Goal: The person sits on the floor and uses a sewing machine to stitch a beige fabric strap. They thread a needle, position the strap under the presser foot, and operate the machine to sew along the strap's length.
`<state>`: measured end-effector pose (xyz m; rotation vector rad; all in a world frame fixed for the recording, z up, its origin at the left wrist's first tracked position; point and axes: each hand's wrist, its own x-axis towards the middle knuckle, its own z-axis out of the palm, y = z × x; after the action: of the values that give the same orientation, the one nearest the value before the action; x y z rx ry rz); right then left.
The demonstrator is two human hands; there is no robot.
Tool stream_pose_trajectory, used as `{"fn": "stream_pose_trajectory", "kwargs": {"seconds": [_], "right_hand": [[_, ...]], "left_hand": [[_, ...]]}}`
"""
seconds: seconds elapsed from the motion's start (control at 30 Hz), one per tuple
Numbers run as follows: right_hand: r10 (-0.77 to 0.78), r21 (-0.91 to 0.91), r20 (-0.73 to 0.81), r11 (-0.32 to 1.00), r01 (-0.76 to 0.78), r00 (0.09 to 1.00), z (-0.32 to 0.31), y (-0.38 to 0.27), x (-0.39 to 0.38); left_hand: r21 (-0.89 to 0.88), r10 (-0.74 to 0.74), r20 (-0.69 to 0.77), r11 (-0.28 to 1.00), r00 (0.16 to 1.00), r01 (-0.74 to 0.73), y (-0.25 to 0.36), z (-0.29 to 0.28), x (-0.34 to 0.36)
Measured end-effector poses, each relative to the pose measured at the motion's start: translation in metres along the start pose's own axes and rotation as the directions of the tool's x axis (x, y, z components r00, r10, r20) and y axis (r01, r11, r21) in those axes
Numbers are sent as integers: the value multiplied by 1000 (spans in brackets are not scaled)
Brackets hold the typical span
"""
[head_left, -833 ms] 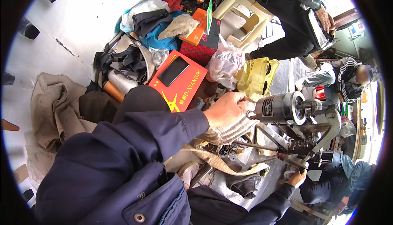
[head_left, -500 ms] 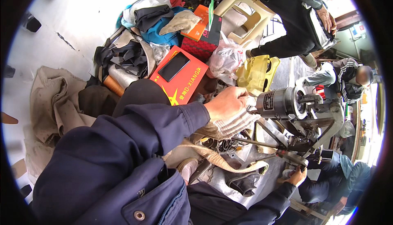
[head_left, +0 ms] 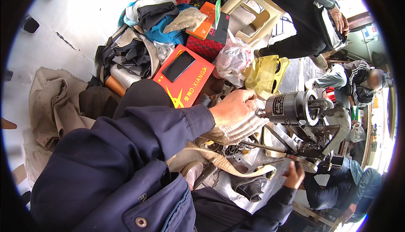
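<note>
My left hand (head_left: 233, 107) pinches a beige, ribbed, woven-looking piece (head_left: 237, 131) at the head of a metal shoe-repair sewing machine (head_left: 287, 109). Its fingertips are close to the needle end, where the stitch point is hidden. What kind of article the piece is, I cannot make out. At the lower right, my right hand (head_left: 294, 175) is off the machine's hand wheel (head_left: 303, 163), just below it, with fingers apart and nothing in them. A long beige strap (head_left: 228, 164) loops beneath the piece.
A dark phone (head_left: 179, 66) lies on a red box (head_left: 185, 84). Beyond are a white plastic bag (head_left: 234, 59), a yellow bag (head_left: 265, 74), heaped cloth (head_left: 158, 19) and a cream plastic stool (head_left: 253, 8). One person (head_left: 295, 21) stands near; others sit at the right.
My right hand has let go of the wheel's rim and moved slightly left, its fingers now spread. My left hand stays on the beige piece at the machine.
</note>
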<state>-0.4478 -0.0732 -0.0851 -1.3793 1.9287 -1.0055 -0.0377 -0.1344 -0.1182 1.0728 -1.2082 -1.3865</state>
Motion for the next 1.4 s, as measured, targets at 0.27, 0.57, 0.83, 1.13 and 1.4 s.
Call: {"fn": "stream_pose_trajectory", "kwargs": {"seconds": [0.27,0.57,0.83,1.13,1.4], "right_hand": [[-181,-334,-458,942,20,870,-74,67,56],[369,1,133,928,-373,920,-5,92,36],[-136,-95,-91,987,128,986,-50,-4,18],[192,-186,-237,953,-238,952,-64,117,62],[157,-7,195,987,-158,968,8,16,9]], "left_hand": [[-18,52,-64,998,997,-53,5,0,-5],[-41,34,-67,998,997,-37,7,0,-7],[25,44,-32,999,999,-43,2,0,-8],[-21,14,-23,1000,1000,-15,5,1,-12],[32,81,-57,996,995,-79,7,0,-14]]}}
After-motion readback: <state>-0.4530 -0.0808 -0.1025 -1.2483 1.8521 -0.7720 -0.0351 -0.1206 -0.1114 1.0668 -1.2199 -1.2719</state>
